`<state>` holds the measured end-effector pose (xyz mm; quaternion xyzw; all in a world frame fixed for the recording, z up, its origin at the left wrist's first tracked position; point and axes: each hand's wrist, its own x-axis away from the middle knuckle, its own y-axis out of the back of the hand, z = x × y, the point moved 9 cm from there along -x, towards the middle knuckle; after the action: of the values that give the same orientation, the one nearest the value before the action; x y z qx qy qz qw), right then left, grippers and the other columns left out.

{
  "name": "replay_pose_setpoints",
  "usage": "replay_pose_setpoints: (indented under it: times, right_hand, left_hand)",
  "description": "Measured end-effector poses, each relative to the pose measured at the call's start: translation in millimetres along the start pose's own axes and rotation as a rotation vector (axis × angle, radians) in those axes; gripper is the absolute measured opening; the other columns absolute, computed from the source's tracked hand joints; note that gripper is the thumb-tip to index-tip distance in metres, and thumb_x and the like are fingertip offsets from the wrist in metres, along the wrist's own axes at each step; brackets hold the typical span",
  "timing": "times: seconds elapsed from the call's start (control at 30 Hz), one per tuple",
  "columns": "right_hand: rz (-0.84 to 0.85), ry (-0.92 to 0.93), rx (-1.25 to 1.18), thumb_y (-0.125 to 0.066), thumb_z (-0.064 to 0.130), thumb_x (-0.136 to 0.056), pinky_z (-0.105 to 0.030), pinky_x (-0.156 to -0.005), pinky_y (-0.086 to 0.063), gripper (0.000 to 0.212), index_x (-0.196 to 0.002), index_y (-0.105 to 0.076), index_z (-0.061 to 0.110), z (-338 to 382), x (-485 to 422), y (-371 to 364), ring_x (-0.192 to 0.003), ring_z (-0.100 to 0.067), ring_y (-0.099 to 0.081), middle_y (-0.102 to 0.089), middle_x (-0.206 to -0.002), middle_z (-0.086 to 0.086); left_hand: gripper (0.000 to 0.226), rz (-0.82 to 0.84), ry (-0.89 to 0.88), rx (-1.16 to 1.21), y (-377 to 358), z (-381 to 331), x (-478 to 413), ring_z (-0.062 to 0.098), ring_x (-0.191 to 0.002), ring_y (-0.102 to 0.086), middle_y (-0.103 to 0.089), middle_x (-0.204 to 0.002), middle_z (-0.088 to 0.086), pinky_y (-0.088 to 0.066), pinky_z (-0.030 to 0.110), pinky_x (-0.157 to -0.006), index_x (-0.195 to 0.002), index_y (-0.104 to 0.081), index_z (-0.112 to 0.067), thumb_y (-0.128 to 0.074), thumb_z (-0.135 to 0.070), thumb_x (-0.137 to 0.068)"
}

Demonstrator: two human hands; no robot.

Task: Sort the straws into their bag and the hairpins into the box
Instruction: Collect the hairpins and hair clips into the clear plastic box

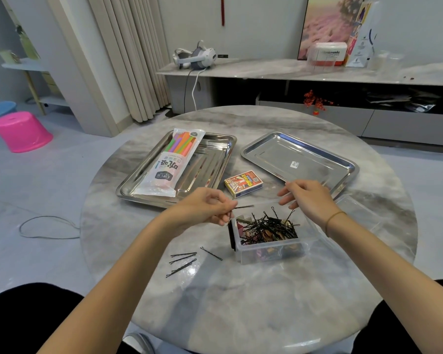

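Far left on the floor sits a pink stool (22, 131), with a thin grey cable (46, 227) looped nearer the round marble table (241, 302). On the table, the left steel tray (215, 141) carries the straw bag (164, 172). It lies lengthwise along the tray, and the coloured straws (182, 144) show inside its far end.

Closer in, a few loose hairpins (183, 261) lie flat on the marble, left of the box and near the table's front edge.

Now the left hand (205, 210): its fingertips are pinched on one black hairpin (243, 206). The pin sticks out to the right, over the box's left corner.

Just behind that hand, a small printed card packet (243, 185) rests between the two trays.

The clear plastic box (269, 254) stands centre stage, lid off, with a tangled heap of black hairpins (269, 223) inside on top of some coloured clips. One pin leans upright against the far right of the pile.

The right hand (307, 198) hovers over the box's far rim, fingers loose and spread, gripping nothing. I can't tell whether they touch the rim. There is a thin band (334, 218) on that wrist.

Behind that hand lies the right steel tray (266, 154), carrying only a small sticker. A clear lid (356, 213) lies flat on the table to the right of the box.
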<state>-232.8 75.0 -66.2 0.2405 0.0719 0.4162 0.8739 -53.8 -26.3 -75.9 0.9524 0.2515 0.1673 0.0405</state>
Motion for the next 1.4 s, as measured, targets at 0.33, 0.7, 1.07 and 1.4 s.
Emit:
replay_pose_setpoints:
  times: [0.33,0.7,1.07,1.4]
  right_hand:
    - [0.046,-0.036,-0.11,-0.04,0.022,-0.098,-0.004,-0.047,-0.038,0.034,-0.087,-0.07,0.01,-6.0,2.8,7.6,-0.064,-0.008,-0.058,-0.072,-0.079,-0.005]
    - [0.074,-0.016,-0.103,-0.039,0.019,-0.098,-0.002,-0.046,-0.037,0.034,-0.088,-0.07,0.009,-6.6,3.0,6.2,-0.066,-0.008,-0.058,-0.072,-0.081,-0.006]
    - [0.087,0.008,-0.07,-0.039,0.022,-0.098,-0.022,-0.072,-0.047,0.036,-0.08,-0.069,0.017,-7.4,-2.6,-3.4,-0.071,-0.012,-0.056,-0.072,-0.076,-0.001]
    - [0.086,0.018,-0.06,-0.039,0.022,-0.098,-0.028,-0.078,-0.049,0.035,-0.08,-0.069,0.018,-9.2,-6.0,-6.0,-0.085,-0.021,-0.062,-0.072,-0.076,-0.001]
  left_hand:
    - [0.027,0.025,-0.071,-0.058,-31.6,-15.7,-24.0,0.019,-0.085,-0.071,-0.073,-0.098,0.008,-0.057,0.024,-0.073,-0.105,-0.067,-0.007,-0.058,-0.028,-0.091]
    - [0.015,-0.172,0.118,-0.356,17.7,5.1,-11.5,0.014,-0.068,-0.061,-0.064,-0.079,0.004,-0.054,0.025,-0.063,-0.091,-0.06,-0.006,-0.059,-0.021,-0.092]
    - [0.067,0.076,0.577,-1.251,27.8,63.0,28.4,0.021,-0.094,-0.054,-0.053,-0.123,0.003,-0.047,0.031,-0.084,-0.117,-0.049,-0.011,-0.086,-0.028,-0.064]
    - [0.025,0.026,0.558,-1.148,42.3,70.7,27.6,0.016,-0.07,-0.071,-0.069,-0.089,0.006,-0.055,0.021,-0.06,-0.086,-0.073,-0.007,-0.084,-0.008,-0.064]
